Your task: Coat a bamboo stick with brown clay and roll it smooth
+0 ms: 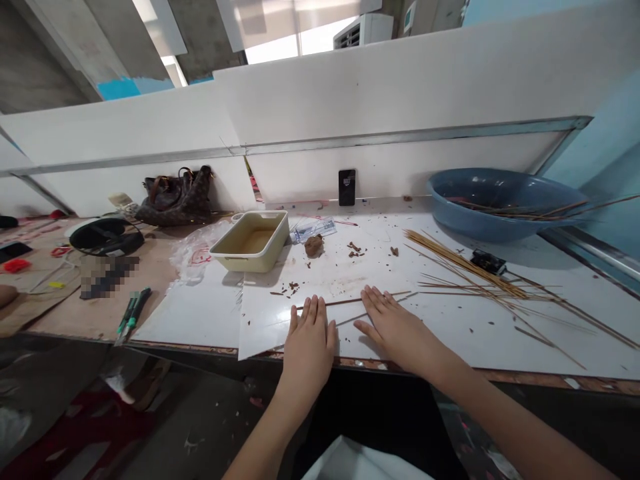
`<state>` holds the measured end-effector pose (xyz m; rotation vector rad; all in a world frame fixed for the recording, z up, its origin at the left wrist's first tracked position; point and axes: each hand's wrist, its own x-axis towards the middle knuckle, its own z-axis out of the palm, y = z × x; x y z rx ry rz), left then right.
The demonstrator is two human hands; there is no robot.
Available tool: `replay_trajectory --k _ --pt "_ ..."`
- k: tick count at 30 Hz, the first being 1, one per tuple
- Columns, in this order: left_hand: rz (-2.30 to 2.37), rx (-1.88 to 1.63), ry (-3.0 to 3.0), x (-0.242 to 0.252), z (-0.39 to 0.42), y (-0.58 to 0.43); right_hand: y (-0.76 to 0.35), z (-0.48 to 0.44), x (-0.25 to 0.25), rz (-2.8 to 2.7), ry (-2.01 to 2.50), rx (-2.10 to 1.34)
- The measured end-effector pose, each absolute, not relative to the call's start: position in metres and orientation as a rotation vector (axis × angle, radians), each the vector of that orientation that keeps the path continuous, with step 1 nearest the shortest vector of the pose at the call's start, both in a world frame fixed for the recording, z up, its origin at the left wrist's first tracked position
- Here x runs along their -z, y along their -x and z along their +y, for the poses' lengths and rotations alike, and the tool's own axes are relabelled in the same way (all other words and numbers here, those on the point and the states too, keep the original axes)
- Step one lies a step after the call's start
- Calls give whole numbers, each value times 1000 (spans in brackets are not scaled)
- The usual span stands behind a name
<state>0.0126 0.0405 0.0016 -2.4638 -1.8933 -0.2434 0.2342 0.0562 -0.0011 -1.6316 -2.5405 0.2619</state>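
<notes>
Both palms face down on the white board [200, 320] near the table's front edge. A thin brown stick [345, 302] lies crosswise under the fingers of my left hand [309, 340] and my right hand [395, 325]. My left fingers are stretched out, close together, with the thumb apart. On my right hand the fingers lie flat and the thumb points left. A thin grey strip [353, 319] runs slantwise between the hands. Beyond them sit a brown lump [314, 246] and dark crumbs [355, 250]. A bundle of tan sticks [465, 263] lies to the right.
Behind the left hand stands a cream basin [244, 259] of brownish liquid. A large blue basin [505, 230] holding sticks is at the back right. A phone [347, 187] leans on the white partition. Green-handled pliers [134, 310], a bag [175, 200] and a headset [106, 237] lie left.
</notes>
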Motion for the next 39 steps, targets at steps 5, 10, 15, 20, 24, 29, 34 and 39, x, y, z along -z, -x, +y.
replay_trajectory --k 5,10,15,20,24,29,34,39 --pt "-1971 242 2411 -11 62 -20 -228 80 -4 -2482 1722 -286" --pt "-1885 234 2427 2 29 -9 -238 43 15 -2453 1653 -174" --pt "-1870 204 2445 2 28 -3 -248 50 9 -2539 1570 -208" --pt "-1959 175 2407 -12 59 -12 -243 85 -4 -2554 1623 -288" --pt "-1907 184 2392 -7 47 -10 -244 67 6 -2523 1630 -233" --pt "-1831 173 2433 6 18 3 -250 36 16 -2506 1575 -187" --pt "-1907 162 2410 -8 42 -4 -250 69 6 -2526 1596 -249" --pt "-1940 183 2374 -11 47 -10 -254 74 14 -2499 1560 -210"
